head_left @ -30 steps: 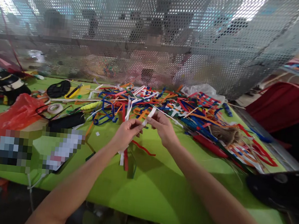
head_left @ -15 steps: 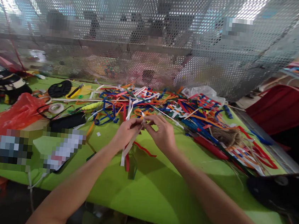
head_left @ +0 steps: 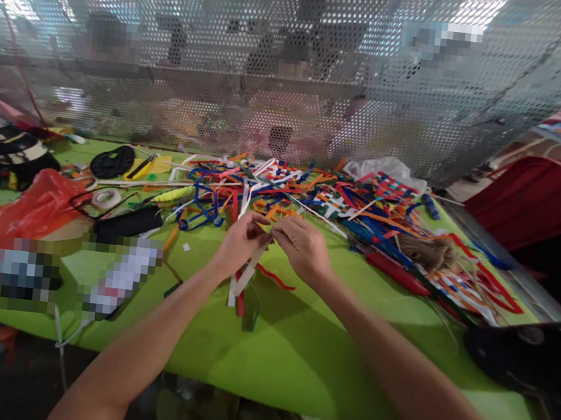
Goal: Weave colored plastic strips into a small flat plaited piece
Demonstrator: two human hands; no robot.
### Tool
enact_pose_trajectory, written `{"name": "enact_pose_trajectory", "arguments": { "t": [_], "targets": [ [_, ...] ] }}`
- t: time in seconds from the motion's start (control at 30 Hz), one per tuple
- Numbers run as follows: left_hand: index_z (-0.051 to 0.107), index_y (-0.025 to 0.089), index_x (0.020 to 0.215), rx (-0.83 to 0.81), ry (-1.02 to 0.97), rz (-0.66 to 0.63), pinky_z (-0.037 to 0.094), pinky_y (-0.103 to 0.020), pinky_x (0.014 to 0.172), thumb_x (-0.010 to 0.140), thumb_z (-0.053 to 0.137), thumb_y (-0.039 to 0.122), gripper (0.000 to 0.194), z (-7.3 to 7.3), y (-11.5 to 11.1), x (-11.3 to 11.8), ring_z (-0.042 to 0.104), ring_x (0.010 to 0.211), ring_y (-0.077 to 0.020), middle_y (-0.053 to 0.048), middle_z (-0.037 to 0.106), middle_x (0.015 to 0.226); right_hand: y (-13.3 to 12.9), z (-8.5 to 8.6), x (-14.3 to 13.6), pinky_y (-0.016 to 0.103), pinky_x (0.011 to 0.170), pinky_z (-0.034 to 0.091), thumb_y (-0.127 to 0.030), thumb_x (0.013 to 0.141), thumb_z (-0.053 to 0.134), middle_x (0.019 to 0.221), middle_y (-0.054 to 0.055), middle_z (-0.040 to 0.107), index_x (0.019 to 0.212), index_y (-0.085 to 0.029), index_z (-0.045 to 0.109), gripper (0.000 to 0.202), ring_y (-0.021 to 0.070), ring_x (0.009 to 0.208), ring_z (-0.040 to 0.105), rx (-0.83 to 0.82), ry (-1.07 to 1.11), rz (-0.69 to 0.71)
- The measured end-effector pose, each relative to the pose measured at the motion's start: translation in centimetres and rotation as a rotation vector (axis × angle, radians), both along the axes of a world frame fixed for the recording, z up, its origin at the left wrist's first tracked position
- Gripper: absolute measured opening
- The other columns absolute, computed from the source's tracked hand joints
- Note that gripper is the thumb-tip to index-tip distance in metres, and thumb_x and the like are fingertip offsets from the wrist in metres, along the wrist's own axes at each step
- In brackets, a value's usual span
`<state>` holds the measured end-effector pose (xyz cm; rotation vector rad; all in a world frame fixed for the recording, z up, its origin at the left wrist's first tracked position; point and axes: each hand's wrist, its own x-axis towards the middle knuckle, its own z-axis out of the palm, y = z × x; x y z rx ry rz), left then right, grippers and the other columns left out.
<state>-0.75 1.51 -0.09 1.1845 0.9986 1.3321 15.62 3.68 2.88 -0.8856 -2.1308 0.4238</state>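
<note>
Over the green table, my left hand (head_left: 241, 242) is closed on a white strip (head_left: 248, 275), which hangs down below its fingers. My right hand (head_left: 304, 244) pinches at the same place, its fingertips against the left ones; the strip's upper end is hidden between them. Below the hands hang or lie a red strip (head_left: 276, 277) and a dark green strip (head_left: 250, 310). Just beyond the fingers spreads a tangled heap of coloured strips (head_left: 258, 184), with woven checked pieces among them, such as a green and white one (head_left: 330, 204).
Perforated metal sheeting (head_left: 197, 94) rises behind the table. On the left are a red plastic bag (head_left: 35, 207), a tape roll (head_left: 106, 198), a black case (head_left: 129, 223) and a yellow cutter (head_left: 140, 167). To the right lie a twine bundle (head_left: 426, 252) and a red chair (head_left: 532, 203).
My right fingers have curled in closer, and the white tip that stuck up between the hands no longer shows. The hands stay in nearly the same place.
</note>
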Motion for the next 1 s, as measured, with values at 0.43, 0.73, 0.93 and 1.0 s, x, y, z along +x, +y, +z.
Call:
{"name": "enact_pose_trajectory", "arguments": {
  "t": [0.43, 0.73, 0.93, 1.0],
  "targets": [
    [0.061, 0.017, 0.078, -0.131, 0.068, -0.123, 0.047, -0.022, 0.053, 0.081, 0.073, 0.029, 0.017, 0.0, 0.6, -0.3, 0.059, 0.051, -0.0102, 0.002, 0.062, 0.06, 2.2, 0.7, 1.5, 0.03, 0.061, 0.036, -0.032, 0.085, 0.061, 0.077, 0.001, 0.057, 0.079, -0.023, 0.062, 0.01, 0.0152, 0.065, 0.046, -0.126, 0.383, -0.226],
    [0.063, 0.017, 0.081, -0.074, 0.056, -0.092, 0.047, -0.022, 0.055, 0.083, 0.071, 0.038, 0.022, -0.6, 0.5, -0.1, 0.058, 0.057, -0.0101, 0.003, 0.06, 0.066, 1.0, -1.1, -0.5, 0.028, 0.053, 0.033, -0.054, 0.081, 0.067, 0.065, 0.0, 0.057, 0.077, -0.02, 0.065, 0.034, 0.0131, 0.057, 0.045, -0.454, 0.331, -0.044],
    [0.061, 0.016, 0.085, -0.075, 0.267, -0.11, 0.046, -0.022, 0.061, 0.082, 0.069, 0.023, 0.011, -1.5, 0.9, -0.3, 0.061, 0.062, -0.0116, 0.001, 0.065, 0.071, 2.0, -0.2, 0.7, 0.026, 0.049, 0.031, -0.056, 0.075, 0.073, 0.056, -0.003, 0.048, 0.07, -0.019, 0.063, 0.038, 0.0108, 0.052, 0.04, -0.392, 0.522, -0.209],
    [0.06, 0.017, 0.087, -0.056, 0.272, -0.069, 0.046, -0.022, 0.061, 0.086, 0.066, 0.025, 0.01, -1.6, 1.0, -0.5, 0.063, 0.064, -0.0123, 0.0, 0.067, 0.074, 2.4, 0.0, 1.1, 0.025, 0.048, 0.031, -0.056, 0.075, 0.074, 0.056, -0.003, 0.048, 0.07, -0.02, 0.063, 0.038, 0.0108, 0.052, 0.04, -0.387, 0.57, -0.228]
  ]
}}
